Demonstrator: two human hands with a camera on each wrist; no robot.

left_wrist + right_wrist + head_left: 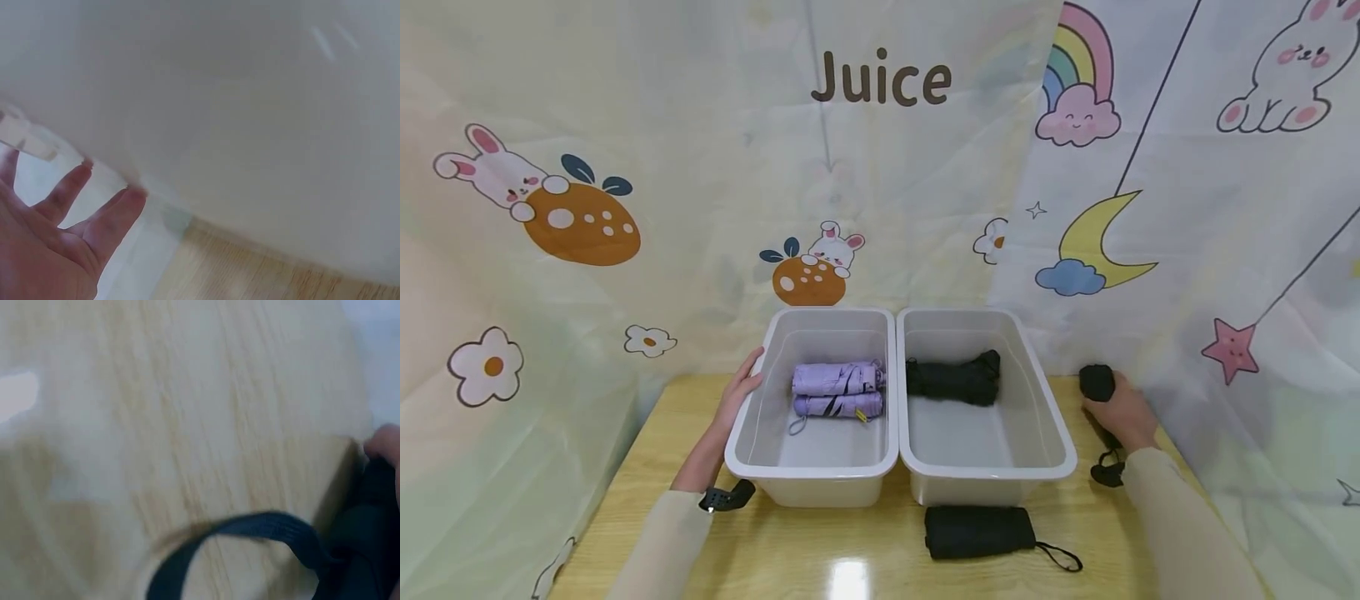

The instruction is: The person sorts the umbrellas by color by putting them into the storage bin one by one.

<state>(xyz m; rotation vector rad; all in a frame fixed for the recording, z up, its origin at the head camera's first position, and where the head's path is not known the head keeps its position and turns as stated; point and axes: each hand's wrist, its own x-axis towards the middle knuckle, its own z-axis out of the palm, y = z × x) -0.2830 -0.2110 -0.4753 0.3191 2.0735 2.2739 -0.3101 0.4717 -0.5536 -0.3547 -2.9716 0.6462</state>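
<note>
At the table's right side, my right hand (1123,415) grips a black folded umbrella (1097,383), its wrist strap hanging down toward me. In the right wrist view that strap (250,524) loops over the wood, and part of the umbrella (356,550) shows at the right edge. My left hand (739,400) touches the outer side of the left white bin (808,472); the left wrist view has its extended fingertips (134,195) against the wall. Two purple folded umbrellas (837,379) lie in that bin. One black folded umbrella (958,379) lies in the right white bin (988,473).
Another black folded umbrella (979,532) lies on the wooden table (790,554) in front of the right bin, its strap pointing right. The bins stand side by side against a printed curtain (715,208), which also hangs along both sides.
</note>
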